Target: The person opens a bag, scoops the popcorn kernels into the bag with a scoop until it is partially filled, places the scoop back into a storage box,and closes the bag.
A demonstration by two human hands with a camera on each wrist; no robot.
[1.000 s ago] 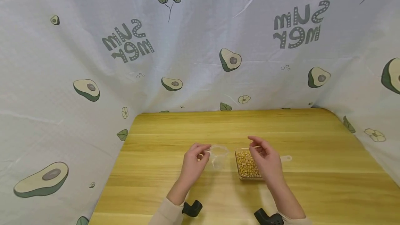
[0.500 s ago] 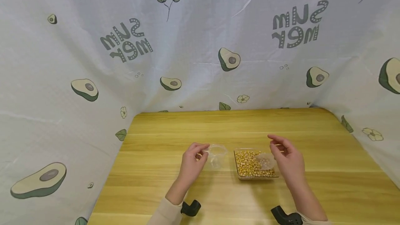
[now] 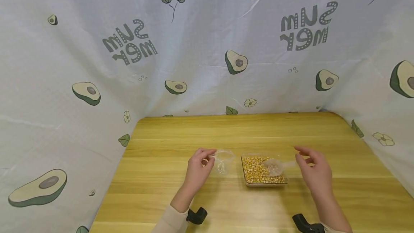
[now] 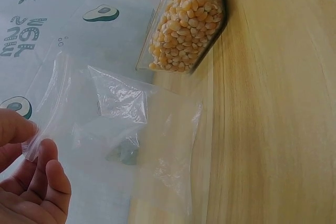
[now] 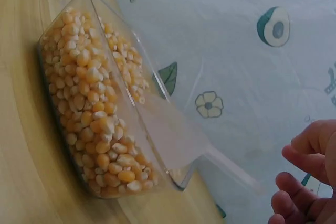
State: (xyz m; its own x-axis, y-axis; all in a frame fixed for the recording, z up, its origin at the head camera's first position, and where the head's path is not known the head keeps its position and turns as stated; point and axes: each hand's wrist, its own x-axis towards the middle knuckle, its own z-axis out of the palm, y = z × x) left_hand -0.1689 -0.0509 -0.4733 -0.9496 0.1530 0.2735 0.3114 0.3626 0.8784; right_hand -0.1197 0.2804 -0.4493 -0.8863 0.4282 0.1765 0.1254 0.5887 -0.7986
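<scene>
The left hand (image 3: 197, 170) pinched a small clear plastic bag (image 3: 223, 161) upright on the yellow wooden bench (image 3: 161, 190). The right hand (image 3: 315, 172), loosely open and empty, hovered near the clear plastic scoop (image 3: 276, 166) resting in the clear rectangular tray of corn kernels (image 3: 255, 170).

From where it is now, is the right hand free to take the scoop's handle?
Probably yes. The right hand is open just right of the clear scoop, whose handle sticks out over the corn tray's right rim toward the fingers. Nothing lies between them.
</scene>
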